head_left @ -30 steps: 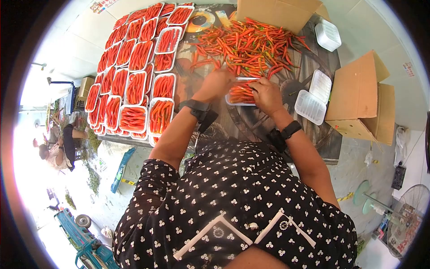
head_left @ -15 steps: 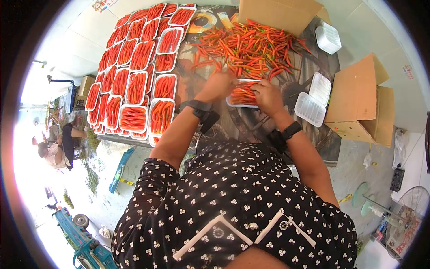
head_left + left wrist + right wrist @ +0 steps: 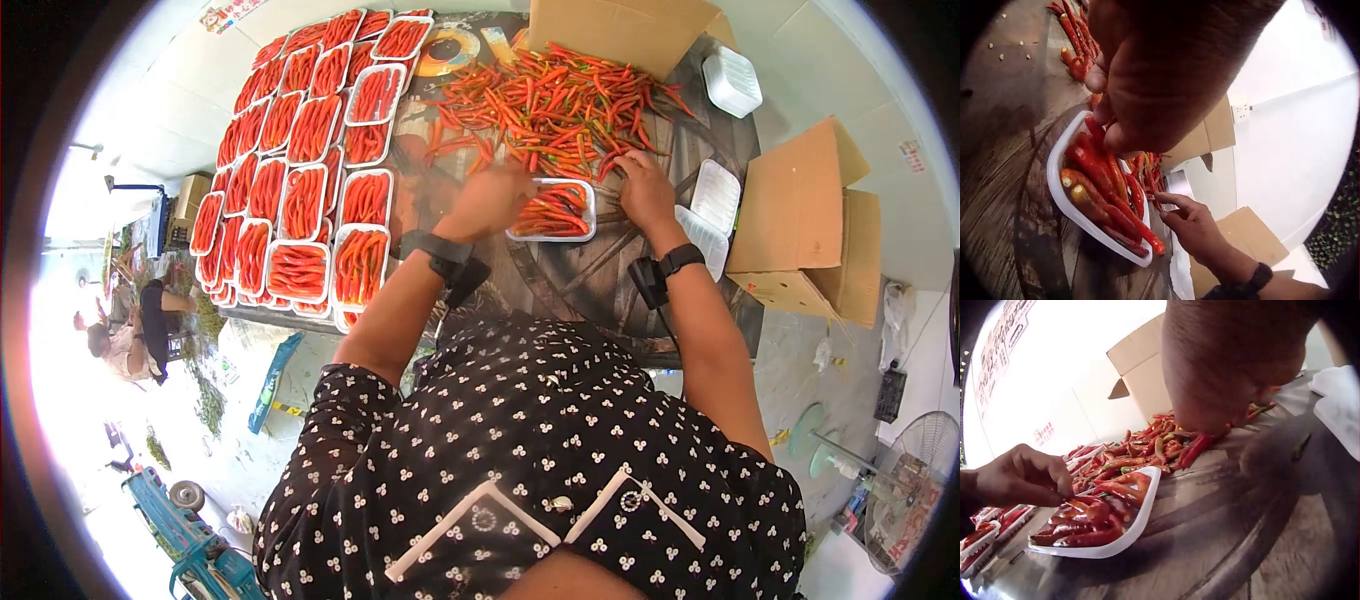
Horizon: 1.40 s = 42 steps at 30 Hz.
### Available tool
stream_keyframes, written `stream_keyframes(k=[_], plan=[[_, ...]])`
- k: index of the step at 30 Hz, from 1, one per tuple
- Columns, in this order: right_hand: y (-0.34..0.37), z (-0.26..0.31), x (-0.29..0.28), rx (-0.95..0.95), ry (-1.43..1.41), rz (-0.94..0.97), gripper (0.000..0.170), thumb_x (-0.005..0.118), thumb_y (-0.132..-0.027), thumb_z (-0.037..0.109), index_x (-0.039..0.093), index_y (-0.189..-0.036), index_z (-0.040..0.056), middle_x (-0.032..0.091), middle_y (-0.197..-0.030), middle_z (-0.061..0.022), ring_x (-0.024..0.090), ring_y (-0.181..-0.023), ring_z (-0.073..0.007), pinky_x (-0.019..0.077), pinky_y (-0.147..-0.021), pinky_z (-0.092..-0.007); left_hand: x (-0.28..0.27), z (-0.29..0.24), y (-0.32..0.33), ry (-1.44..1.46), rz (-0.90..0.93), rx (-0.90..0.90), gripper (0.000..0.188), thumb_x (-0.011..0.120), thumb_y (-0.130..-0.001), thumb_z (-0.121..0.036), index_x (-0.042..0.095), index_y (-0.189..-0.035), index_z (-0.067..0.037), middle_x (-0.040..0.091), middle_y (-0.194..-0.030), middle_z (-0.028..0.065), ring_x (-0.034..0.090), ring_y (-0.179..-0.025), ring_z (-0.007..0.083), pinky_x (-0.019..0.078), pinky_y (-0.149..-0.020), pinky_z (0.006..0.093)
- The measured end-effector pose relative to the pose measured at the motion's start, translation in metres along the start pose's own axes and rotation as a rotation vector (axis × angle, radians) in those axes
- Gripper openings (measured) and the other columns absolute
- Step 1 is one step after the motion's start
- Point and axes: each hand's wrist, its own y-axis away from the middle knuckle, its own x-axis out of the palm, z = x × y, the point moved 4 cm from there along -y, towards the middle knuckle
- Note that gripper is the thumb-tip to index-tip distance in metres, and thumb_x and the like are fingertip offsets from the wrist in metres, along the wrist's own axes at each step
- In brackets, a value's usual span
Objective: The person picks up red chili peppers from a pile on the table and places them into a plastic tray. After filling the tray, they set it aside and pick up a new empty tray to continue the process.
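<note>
The table (image 3: 545, 285) carries loose chillies (image 3: 570, 110), trays of chillies (image 3: 1110, 551) and empty trays (image 3: 717, 195).

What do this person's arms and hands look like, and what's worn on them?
The left hand and right hand are bare, without gloves. A wide dark-grey wrist strap circles the left wrist and a black wristband the right, each with a small black boxy device. Black fabric sleeves printed with small white motifs leave both forearms bare.

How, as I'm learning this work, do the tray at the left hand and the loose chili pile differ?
The tray contains its chilies; the pile lies loose on the table. The tray takes up little space; the pile spreads far wider. Both hold mostly red chilies.
</note>
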Motion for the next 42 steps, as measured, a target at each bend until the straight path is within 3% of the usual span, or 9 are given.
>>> stream_keyframes(k=[4, 6, 10, 12, 16, 18, 22, 28, 42], plan=[[-0.005, 0.001, 0.002, -0.065, 0.046, -0.041, 0.030, 0.053, -0.075, -0.001, 0.065, -0.098, 0.0135, 0.060, -0.103, -0.0071, 0.058, -0.098, -0.0313, 0.0477, -0.082, -0.0406, -0.003, -0.004, 0.002, -0.042, 0.021, -0.020, 0.016, 0.053, -0.080, -0.011, 0.067, -0.088, -0.011, 0.061, -0.089, 0.0104, 0.059, -0.088, 0.0318, 0.0492, -0.074, 0.0427], [-0.008, 0.002, 0.001, -0.027, 0.056, 0.011, 0.022, 0.055, -0.075, 0.000, 0.064, -0.091, 0.0115, 0.060, -0.102, -0.0074, 0.058, -0.097, -0.0313, 0.0477, -0.081, -0.0408, -0.004, -0.005, 0.002, -0.015, 0.015, -0.030, 0.016, 0.053, -0.080, -0.011, 0.067, -0.087, -0.011, 0.060, -0.088, 0.0108, 0.059, -0.088, 0.0321, 0.0490, -0.074, 0.0430], [-0.009, 0.002, 0.001, 0.013, 0.099, 0.136, 0.021, 0.053, -0.081, 0.001, 0.065, -0.097, 0.0066, 0.059, -0.109, -0.0091, 0.058, -0.100, -0.0307, 0.0486, -0.081, -0.0407, -0.003, -0.005, 0.003, -0.002, 0.015, -0.036, 0.015, 0.053, -0.080, -0.011, 0.067, -0.085, -0.011, 0.060, -0.088, 0.0109, 0.059, -0.087, 0.0326, 0.0487, -0.073, 0.0433], [-0.007, -0.001, 0.003, 0.023, 0.144, 0.112, 0.013, 0.057, -0.076, 0.004, 0.065, -0.084, 0.0108, 0.059, -0.095, -0.0098, 0.058, -0.096, -0.0314, 0.0480, -0.079, -0.0413, -0.003, -0.005, 0.003, 0.003, 0.008, -0.031, 0.014, 0.053, -0.080, -0.011, 0.066, -0.084, -0.011, 0.060, -0.088, 0.0109, 0.059, -0.086, 0.0326, 0.0486, -0.073, 0.0432], [0.004, 0.002, -0.004, -0.011, 0.144, 0.112, 0.012, 0.058, -0.077, 0.007, 0.066, -0.086, 0.0087, 0.060, -0.096, -0.0114, 0.059, -0.092, -0.0321, 0.0479, -0.077, -0.0418, -0.004, -0.007, 0.003, 0.020, 0.003, -0.042, 0.011, 0.053, -0.079, -0.011, 0.064, -0.080, -0.010, 0.059, -0.088, 0.0106, 0.059, -0.085, 0.0323, 0.0484, -0.073, 0.0429], [0.008, 0.005, -0.010, -0.100, 0.107, -0.022, 0.012, 0.060, -0.076, 0.010, 0.066, -0.086, 0.0069, 0.062, -0.095, -0.0127, 0.060, -0.087, -0.0323, 0.0471, -0.076, -0.0436, -0.005, -0.006, 0.003, 0.037, -0.007, -0.041, 0.010, 0.053, -0.079, -0.011, 0.063, -0.078, -0.009, 0.059, -0.087, 0.0105, 0.058, -0.086, 0.0322, 0.0483, -0.073, 0.0428], [0.013, 0.017, -0.012, -0.025, 0.107, 0.025, 0.012, 0.065, -0.076, 0.012, 0.064, -0.087, 0.0081, 0.062, -0.087, -0.0086, 0.058, -0.088, -0.0304, 0.0469, -0.077, -0.0415, -0.005, -0.010, 0.002, 0.018, -0.019, -0.020, 0.010, 0.054, -0.078, -0.012, 0.064, -0.078, -0.010, 0.059, -0.086, 0.0106, 0.059, -0.085, 0.0323, 0.0485, -0.071, 0.0428], [0.015, 0.062, -0.003, -0.222, -0.001, 0.056, 0.013, 0.066, -0.075, 0.015, 0.065, -0.085, 0.0077, 0.062, -0.083, -0.0087, 0.057, -0.084, -0.0295, 0.0461, -0.074, -0.0411, -0.007, -0.009, 0.001, -0.019, 0.013, -0.039, 0.011, 0.056, -0.079, -0.013, 0.066, -0.077, -0.011, 0.060, -0.086, 0.0107, 0.060, -0.084, 0.0322, 0.0489, -0.070, 0.0425], [0.018, 0.064, 0.025, -0.183, -0.112, 0.099, 0.012, 0.065, -0.072, 0.011, 0.065, -0.084, 0.0066, 0.062, -0.082, -0.0101, 0.058, -0.083, -0.0313, 0.0468, -0.073, -0.0420, -0.004, -0.004, 0.001, 0.040, 0.017, -0.055, 0.009, 0.057, -0.079, -0.013, 0.066, -0.080, -0.012, 0.060, -0.087, 0.0105, 0.061, -0.083, 0.0323, 0.0484, -0.071, 0.0427]])
